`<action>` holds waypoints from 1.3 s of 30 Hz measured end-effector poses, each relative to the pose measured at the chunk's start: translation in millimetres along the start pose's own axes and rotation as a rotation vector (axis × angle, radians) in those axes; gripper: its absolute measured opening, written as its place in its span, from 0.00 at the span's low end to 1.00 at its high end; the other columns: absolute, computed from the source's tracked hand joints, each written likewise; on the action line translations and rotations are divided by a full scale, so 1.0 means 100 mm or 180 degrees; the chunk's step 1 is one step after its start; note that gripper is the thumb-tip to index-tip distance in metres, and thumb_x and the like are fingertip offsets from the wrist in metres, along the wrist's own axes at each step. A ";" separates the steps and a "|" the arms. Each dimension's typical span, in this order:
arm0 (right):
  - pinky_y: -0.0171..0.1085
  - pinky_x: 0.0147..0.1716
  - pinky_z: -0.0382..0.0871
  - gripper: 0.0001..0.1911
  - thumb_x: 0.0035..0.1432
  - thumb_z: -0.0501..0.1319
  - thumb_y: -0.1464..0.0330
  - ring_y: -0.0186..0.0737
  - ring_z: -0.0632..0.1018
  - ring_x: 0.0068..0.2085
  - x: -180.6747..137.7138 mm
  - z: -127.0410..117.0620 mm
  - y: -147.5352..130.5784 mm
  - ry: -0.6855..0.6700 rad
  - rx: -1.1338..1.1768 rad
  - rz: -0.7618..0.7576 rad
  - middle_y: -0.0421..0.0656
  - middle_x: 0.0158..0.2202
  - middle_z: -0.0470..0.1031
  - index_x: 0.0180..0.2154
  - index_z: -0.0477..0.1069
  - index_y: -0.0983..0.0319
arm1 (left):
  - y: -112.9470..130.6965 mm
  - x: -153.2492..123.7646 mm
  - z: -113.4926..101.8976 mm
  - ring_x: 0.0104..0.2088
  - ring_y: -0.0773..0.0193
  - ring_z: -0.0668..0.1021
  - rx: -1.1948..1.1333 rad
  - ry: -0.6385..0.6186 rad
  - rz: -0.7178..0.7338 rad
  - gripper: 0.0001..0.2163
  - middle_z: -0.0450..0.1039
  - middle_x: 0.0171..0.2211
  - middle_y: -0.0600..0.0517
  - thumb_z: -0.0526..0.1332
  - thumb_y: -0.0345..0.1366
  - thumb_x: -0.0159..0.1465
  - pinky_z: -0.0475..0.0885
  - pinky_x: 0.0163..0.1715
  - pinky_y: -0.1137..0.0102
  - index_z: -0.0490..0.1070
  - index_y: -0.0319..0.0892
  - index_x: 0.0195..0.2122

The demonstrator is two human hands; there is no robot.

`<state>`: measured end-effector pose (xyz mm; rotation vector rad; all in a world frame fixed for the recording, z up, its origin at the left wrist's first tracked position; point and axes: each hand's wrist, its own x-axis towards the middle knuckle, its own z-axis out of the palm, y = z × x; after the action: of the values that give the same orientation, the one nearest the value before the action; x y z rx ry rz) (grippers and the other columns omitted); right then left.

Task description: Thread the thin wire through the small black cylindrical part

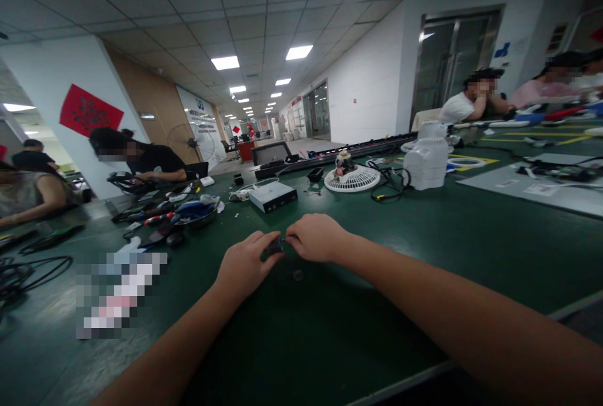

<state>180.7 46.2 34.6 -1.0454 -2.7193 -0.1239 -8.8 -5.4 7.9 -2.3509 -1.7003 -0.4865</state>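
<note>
My left hand (245, 264) grips a small dark block-shaped part (276, 246) between thumb and fingers. Close beside it, my right hand (313, 237) is closed in a pinch at the part's right end. What sits in that pinch is too small to name; a thin bit shows at the fingertips. Below both hands a small round, pale disc (298, 275) lies on the green table (325, 324). Just beyond the hands rests a silver disc-drive-like box (273, 196) with a dark front.
A white fan grille (353, 180) bearing a motor, black cables (392, 185) and a white plastic housing (426, 158) stand behind on the right. Tools and a bowl-like container (195, 211) crowd the left. A grey board (541, 183) lies far right. Other people sit on both sides.
</note>
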 end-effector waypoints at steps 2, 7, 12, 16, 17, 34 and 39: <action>0.36 0.33 0.67 0.16 0.60 0.53 0.62 0.44 0.79 0.37 0.00 0.01 0.01 -0.0176 0.0251 -0.0113 0.46 0.37 0.80 0.40 0.78 0.58 | 0.01 0.00 0.00 0.40 0.60 0.77 -0.0013 -0.0016 0.0008 0.15 0.74 0.44 0.51 0.59 0.40 0.64 0.71 0.38 0.69 0.69 0.48 0.52; 0.38 0.31 0.65 0.14 0.55 0.56 0.64 0.46 0.78 0.35 0.02 0.03 0.10 -0.0073 0.0118 0.0367 0.47 0.35 0.80 0.37 0.79 0.59 | 0.00 0.01 0.03 0.41 0.59 0.77 -0.0016 -0.0001 -0.0075 0.13 0.75 0.44 0.52 0.59 0.38 0.63 0.71 0.40 0.67 0.69 0.49 0.50; 0.32 0.27 0.64 0.20 0.52 0.62 0.52 0.38 0.76 0.32 0.02 -0.01 0.14 -0.0724 0.1286 0.0001 0.43 0.32 0.78 0.35 0.77 0.61 | -0.09 0.04 0.09 0.45 0.57 0.77 -0.0043 -0.0044 -0.0504 0.14 0.75 0.47 0.51 0.59 0.40 0.63 0.70 0.45 0.64 0.69 0.49 0.51; 0.30 0.27 0.64 0.24 0.39 0.71 0.53 0.36 0.76 0.33 0.01 0.00 0.08 -0.1281 0.1681 -0.0310 0.39 0.33 0.77 0.37 0.77 0.61 | -0.12 0.04 0.10 0.47 0.56 0.77 -0.0084 -0.0104 -0.0629 0.16 0.75 0.49 0.50 0.60 0.42 0.63 0.69 0.47 0.63 0.69 0.48 0.51; 0.30 0.27 0.64 0.22 0.40 0.71 0.55 0.35 0.76 0.32 0.02 0.01 0.07 -0.1286 0.1688 -0.0292 0.39 0.32 0.77 0.36 0.78 0.61 | -0.12 0.04 0.10 0.47 0.55 0.77 -0.0078 -0.0101 -0.0663 0.16 0.75 0.48 0.49 0.60 0.42 0.63 0.70 0.46 0.63 0.68 0.48 0.52; 0.33 0.34 0.67 0.11 0.55 0.64 0.68 0.35 0.76 0.33 0.11 0.14 0.14 0.1035 0.2324 -0.0005 0.43 0.34 0.79 0.40 0.77 0.64 | -0.07 0.04 0.04 0.48 0.57 0.74 -0.0654 0.0857 0.0075 0.11 0.75 0.46 0.52 0.63 0.35 0.61 0.66 0.49 0.61 0.70 0.47 0.45; 0.33 0.31 0.66 0.08 0.54 0.65 0.68 0.34 0.75 0.31 0.10 0.12 0.14 0.1173 0.2171 0.0036 0.42 0.31 0.79 0.37 0.78 0.63 | -0.12 0.05 0.07 0.48 0.56 0.75 -0.0696 0.0911 0.0048 0.12 0.76 0.46 0.52 0.64 0.35 0.61 0.66 0.48 0.59 0.71 0.48 0.46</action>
<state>181.4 64.9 25.7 -0.7368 -2.1603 0.5228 -17.7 5.9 2.7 -2.2951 -1.5649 -0.9987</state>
